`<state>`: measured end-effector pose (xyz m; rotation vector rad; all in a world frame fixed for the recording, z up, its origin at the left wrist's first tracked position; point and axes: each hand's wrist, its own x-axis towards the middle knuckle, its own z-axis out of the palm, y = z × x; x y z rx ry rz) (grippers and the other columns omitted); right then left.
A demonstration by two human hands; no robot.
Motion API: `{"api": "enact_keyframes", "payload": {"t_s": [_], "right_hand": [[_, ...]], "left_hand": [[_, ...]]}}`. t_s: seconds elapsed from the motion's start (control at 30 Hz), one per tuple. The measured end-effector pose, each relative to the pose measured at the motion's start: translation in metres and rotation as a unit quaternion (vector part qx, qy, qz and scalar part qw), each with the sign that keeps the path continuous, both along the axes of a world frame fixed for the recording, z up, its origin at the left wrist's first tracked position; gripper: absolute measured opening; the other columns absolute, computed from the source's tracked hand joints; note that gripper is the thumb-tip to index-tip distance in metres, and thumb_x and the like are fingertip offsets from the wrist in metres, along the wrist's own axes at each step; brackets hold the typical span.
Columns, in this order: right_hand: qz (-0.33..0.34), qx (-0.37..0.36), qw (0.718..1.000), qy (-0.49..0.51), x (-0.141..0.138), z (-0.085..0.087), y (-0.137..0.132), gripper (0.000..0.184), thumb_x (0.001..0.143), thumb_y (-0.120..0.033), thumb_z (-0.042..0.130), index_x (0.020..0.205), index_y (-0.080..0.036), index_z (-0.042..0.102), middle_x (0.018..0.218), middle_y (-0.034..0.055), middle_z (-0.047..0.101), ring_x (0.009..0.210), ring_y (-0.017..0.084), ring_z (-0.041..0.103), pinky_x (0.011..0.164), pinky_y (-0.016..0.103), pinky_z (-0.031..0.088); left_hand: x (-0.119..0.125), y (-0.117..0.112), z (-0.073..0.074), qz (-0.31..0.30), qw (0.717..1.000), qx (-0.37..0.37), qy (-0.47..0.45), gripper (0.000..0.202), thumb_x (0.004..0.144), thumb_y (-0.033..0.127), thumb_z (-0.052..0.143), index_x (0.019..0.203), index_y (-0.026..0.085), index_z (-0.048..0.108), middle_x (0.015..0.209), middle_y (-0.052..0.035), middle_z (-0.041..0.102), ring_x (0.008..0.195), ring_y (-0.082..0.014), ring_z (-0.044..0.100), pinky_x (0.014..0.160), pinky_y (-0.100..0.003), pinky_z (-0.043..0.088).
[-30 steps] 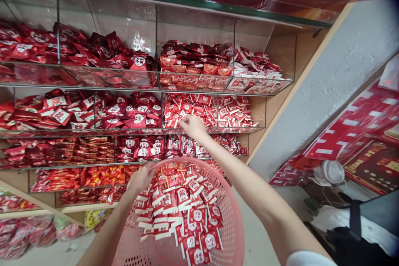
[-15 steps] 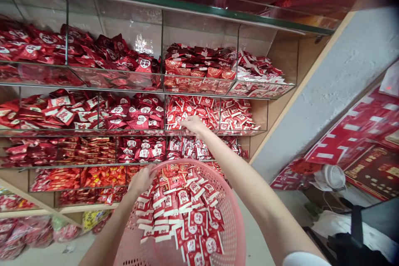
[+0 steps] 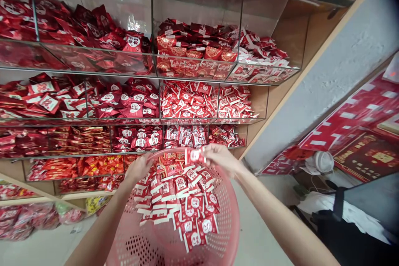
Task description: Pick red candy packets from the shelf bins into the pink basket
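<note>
My left hand (image 3: 139, 169) is closed on the far left rim of a pink plastic basket (image 3: 229, 216) with holes in its wall. Inside the basket lie many small red-and-white candy packets (image 3: 181, 185), spread over its far and right part. Above the basket's far right rim, my right hand (image 3: 222, 158) pinches one red-and-white candy packet (image 3: 193, 156) by its edge. Behind that hand, a shelf compartment holds a heap of similar red-and-white packets (image 3: 188, 102).
Glass-fronted shelves (image 3: 131, 121) with dividers hold heaps of red packets. A wooden side panel (image 3: 280, 95) ends them at the right. Bagged goods (image 3: 31, 220) lie on the floor at left. A white cup-like object (image 3: 323, 161) and a black bag (image 3: 346, 232) are at right.
My right hand has drawn back from the middle shelf compartment, down and right to above the basket rim, with a packet in its fingers. My left hand stays on the rim.
</note>
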<state>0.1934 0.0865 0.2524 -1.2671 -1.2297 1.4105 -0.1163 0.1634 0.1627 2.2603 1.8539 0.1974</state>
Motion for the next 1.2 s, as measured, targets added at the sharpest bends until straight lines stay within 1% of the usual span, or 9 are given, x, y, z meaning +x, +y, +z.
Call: {"api": "enact_keyframes", "payload": {"t_s": [0.17,0.33,0.53,0.73,0.87,0.97,1.03,1.13,1.2], "right_hand": [[0.101,-0.117,0.987,-0.05,-0.007,-0.067,-0.053,0.026,0.062,-0.032,0.07,0.064,-0.017,0.049,0.041,-0.0066,0.053,0.035,0.005,0.048,0.035,0.013,0.032],[0.159,-0.198,0.965,-0.058,-0.021,-0.099,-0.073,0.026,0.057,-0.021,0.067,0.065,-0.019,0.042,0.039,-0.0085,0.052,0.039,0.011,0.056,0.036,0.014,0.037],[0.217,-0.236,0.935,-0.15,-0.042,-0.111,-0.077,0.016,0.059,-0.009,0.051,0.056,-0.019,0.039,0.037,-0.0084,0.044,0.045,0.013,0.058,0.039,0.015,0.037],[0.19,-0.047,0.866,-0.46,-0.04,-0.107,-0.076,0.024,0.054,-0.008,0.055,0.042,-0.016,0.036,0.042,-0.0063,0.031,0.048,0.007,0.041,0.043,0.02,0.02],[0.196,-0.03,0.838,-0.509,-0.038,-0.109,-0.075,0.019,0.058,-0.012,0.057,0.044,-0.015,0.044,0.045,-0.0051,0.034,0.049,0.007,0.036,0.045,0.022,0.02],[0.184,-0.024,0.84,-0.51,-0.04,-0.094,-0.075,0.016,0.061,-0.014,0.059,0.047,-0.016,0.05,0.047,-0.0038,0.04,0.05,0.008,0.039,0.046,0.021,0.023],[0.158,0.026,0.868,-0.469,-0.041,-0.067,-0.076,0.012,0.068,-0.016,0.058,0.056,-0.016,0.056,0.051,-0.0029,0.047,0.052,0.009,0.043,0.048,0.021,0.027],[0.109,0.195,0.919,-0.325,-0.033,-0.013,-0.083,0.014,0.082,-0.019,0.049,0.085,-0.02,0.062,0.071,-0.0006,0.061,0.063,0.011,0.053,0.061,0.024,0.041],[0.064,0.311,0.915,-0.248,-0.018,0.011,-0.089,0.021,0.087,-0.021,0.047,0.103,-0.023,0.06,0.095,0.0038,0.064,0.083,0.015,0.058,0.075,0.03,0.045]], "left_hand": [[0.001,-0.001,-0.001,0.006,1.0,-0.003,0.0,0.038,0.089,0.041,0.031,0.119,0.025,0.05,0.104,-0.0066,0.068,0.091,-0.0231,0.064,0.07,-0.028,0.044],[0.002,-0.002,0.0,0.004,1.0,-0.006,-0.008,0.038,0.089,0.042,0.031,0.117,0.026,0.051,0.105,-0.0066,0.068,0.093,-0.022,0.064,0.072,-0.027,0.044],[0.002,-0.002,0.0,0.017,1.0,-0.008,-0.002,0.041,0.089,0.043,0.031,0.12,0.025,0.05,0.106,-0.0072,0.068,0.092,-0.0232,0.064,0.071,-0.029,0.044],[0.002,-0.001,-0.001,0.017,1.0,-0.008,0.0,0.041,0.088,0.043,0.031,0.12,0.024,0.049,0.106,-0.0078,0.068,0.092,-0.0238,0.064,0.072,-0.03,0.045],[0.001,-0.001,-0.002,0.017,1.0,0.0,-0.002,0.04,0.089,0.043,0.031,0.119,0.025,0.05,0.104,-0.0072,0.069,0.092,-0.0236,0.064,0.073,-0.03,0.045],[0.0,0.0,-0.003,0.015,1.0,-0.002,0.003,0.04,0.089,0.043,0.031,0.12,0.025,0.049,0.105,-0.0079,0.068,0.093,-0.0244,0.064,0.072,-0.03,0.046],[0.0,0.0,-0.003,0.018,1.0,-0.004,0.009,0.041,0.089,0.043,0.032,0.121,0.024,0.049,0.107,-0.009,0.067,0.094,-0.0249,0.064,0.072,-0.03,0.046],[-0.001,0.0,-0.004,0.016,1.0,0.001,0.005,0.04,0.089,0.043,0.032,0.121,0.024,0.049,0.106,-0.009,0.068,0.094,-0.0238,0.064,0.074,-0.03,0.046],[-0.002,0.001,-0.006,0.02,1.0,0.0,0.002,0.041,0.09,0.043,0.031,0.121,0.024,0.048,0.104,-0.009,0.069,0.094,-0.023,0.064,0.075,-0.029,0.045]]}}
